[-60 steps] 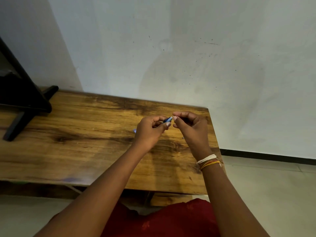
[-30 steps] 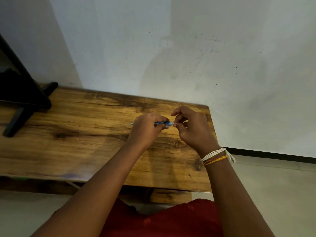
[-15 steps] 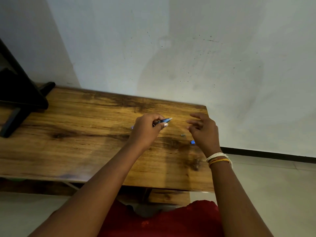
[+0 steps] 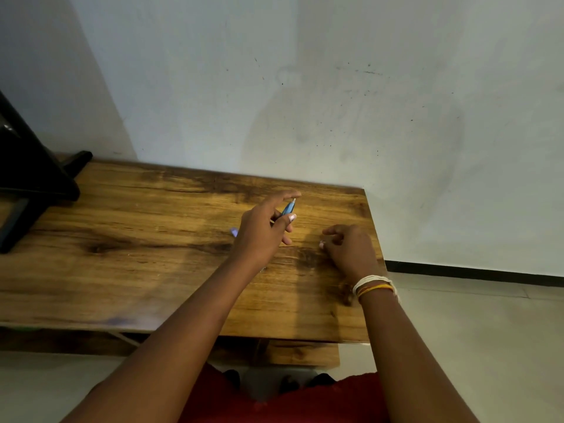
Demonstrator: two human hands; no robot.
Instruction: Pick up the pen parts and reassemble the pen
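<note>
On the far-left corner of the wooden tabletop (image 4: 122,270) stands a black stand (image 4: 30,178). Near the middle, toward the far edge, the left hand (image 4: 262,236) is raised just above the wood, thumb and fingers pinched round a blue pen (image 4: 288,208) whose pale tip points up and away. Near the right edge, the right hand (image 4: 351,248) hovers low, fingers loosely curled, holding nothing visible. The pen looks partly taken apart; the next move likely calls for the right hand to pick up a small piece.
</note>
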